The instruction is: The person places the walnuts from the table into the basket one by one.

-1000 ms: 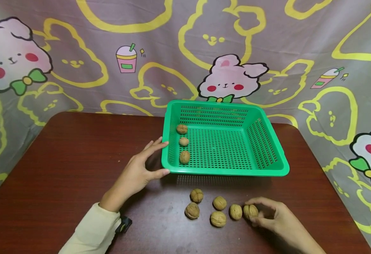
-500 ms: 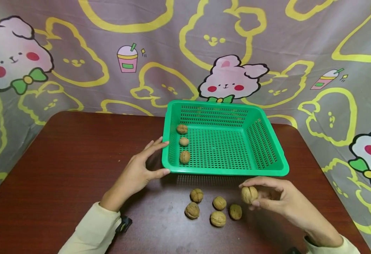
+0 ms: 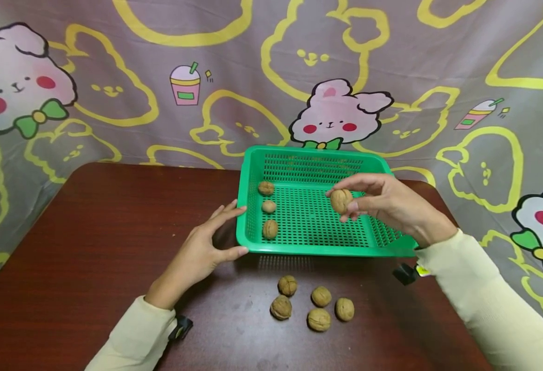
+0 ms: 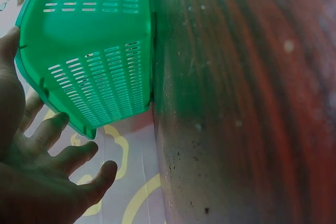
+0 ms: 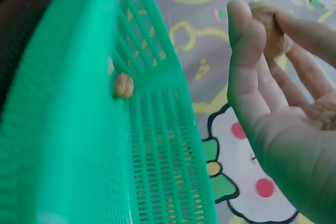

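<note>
A walnut [image 3: 341, 201] is pinched between the thumb and fingers of my right hand [image 3: 392, 206], above the inside of a green plastic basket [image 3: 327, 250]. The right wrist view also shows this walnut [image 5: 270, 30] at the fingertips. Along the basket's left side lie three more walnuts, the middle one [image 3: 268, 206] smaller-looking than the others. My left hand [image 3: 199, 252] touches the rim at the near left corner with thumb and index fingertips. In the left wrist view its fingers [image 4: 79, 156] are spread beside the basket's outer wall.
Several walnuts sit on the dark wooden table in front of the basket, among them one walnut [image 3: 319, 319] nearest me and another walnut [image 3: 344, 309] at the right. Behind the table [image 3: 127, 221] hangs a patterned cloth [image 3: 234, 62].
My right hand has lifted the rightmost walnut off the table and carried it up and left, over the basket. The left hand stays at the rim.
</note>
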`<state>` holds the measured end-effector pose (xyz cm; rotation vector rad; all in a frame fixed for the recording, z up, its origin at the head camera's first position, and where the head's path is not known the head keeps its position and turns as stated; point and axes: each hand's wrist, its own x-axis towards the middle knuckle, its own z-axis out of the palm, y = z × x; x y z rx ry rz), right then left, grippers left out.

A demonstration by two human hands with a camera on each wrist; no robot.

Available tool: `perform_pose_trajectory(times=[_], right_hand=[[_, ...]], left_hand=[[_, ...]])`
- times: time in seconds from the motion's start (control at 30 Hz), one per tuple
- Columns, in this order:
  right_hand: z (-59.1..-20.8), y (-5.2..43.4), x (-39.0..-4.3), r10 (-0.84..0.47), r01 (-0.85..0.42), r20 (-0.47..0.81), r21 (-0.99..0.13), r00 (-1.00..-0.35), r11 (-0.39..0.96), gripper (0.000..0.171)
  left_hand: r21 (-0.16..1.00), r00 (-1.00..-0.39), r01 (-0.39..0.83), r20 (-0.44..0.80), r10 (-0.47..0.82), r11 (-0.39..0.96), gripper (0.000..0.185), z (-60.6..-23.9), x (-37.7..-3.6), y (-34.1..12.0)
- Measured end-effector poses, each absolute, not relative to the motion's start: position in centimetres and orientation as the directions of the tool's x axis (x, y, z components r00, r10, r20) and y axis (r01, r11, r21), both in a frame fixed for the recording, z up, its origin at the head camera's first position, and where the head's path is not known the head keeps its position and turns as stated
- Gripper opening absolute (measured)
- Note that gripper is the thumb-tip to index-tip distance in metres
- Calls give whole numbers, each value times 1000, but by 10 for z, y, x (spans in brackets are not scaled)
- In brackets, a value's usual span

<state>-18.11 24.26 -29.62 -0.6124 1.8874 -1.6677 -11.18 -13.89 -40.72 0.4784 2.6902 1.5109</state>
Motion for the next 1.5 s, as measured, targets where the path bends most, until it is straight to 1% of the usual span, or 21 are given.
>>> perform_pose_trajectory(times=[0.17,0.3,0.4,0.53,0.63,0.73,0.87,0.97,1.23,1.5], right_hand=[[-301,230,-225,-710,121,-110,-992,-696,35,38],[-310,225,-250,-725,168,-118,-986,-679,3,39],[-320,222,-262,-727,173,-148,-984,-670,42,37],[-336,217,-273,-750,157,-188,-981,-634,113,35],[-347,212,-277,-764,136,-233,-972,-602,190,32],[-357,206,-278,-763,117,-304,-949,-570,291,31],[-369,197,-275,-753,124,-411,-904,-514,409,35],[-375,192,-274,-741,130,-471,-873,-480,470,36],[-384,184,-272,-730,104,-520,-839,-445,534,36],[-387,170,-271,-738,21,-546,-809,-397,588,35]], left_hand=[[837,-953,256,135,271,484,82,-406,-112,-140],[837,-954,250,128,270,486,82,-406,-112,-139],[839,-955,241,117,271,487,82,-406,-112,-138],[845,-956,233,110,271,482,83,-407,-112,-138],[847,-956,233,110,272,479,82,-407,-112,-139],[847,-956,235,113,272,476,82,-407,-112,-139],[846,-956,236,116,268,478,83,-406,-112,-139],[844,-957,235,114,266,482,83,-405,-112,-139],[838,-958,235,115,262,492,82,-405,-113,-138],[836,-959,236,117,258,496,83,-405,-112,-138]])
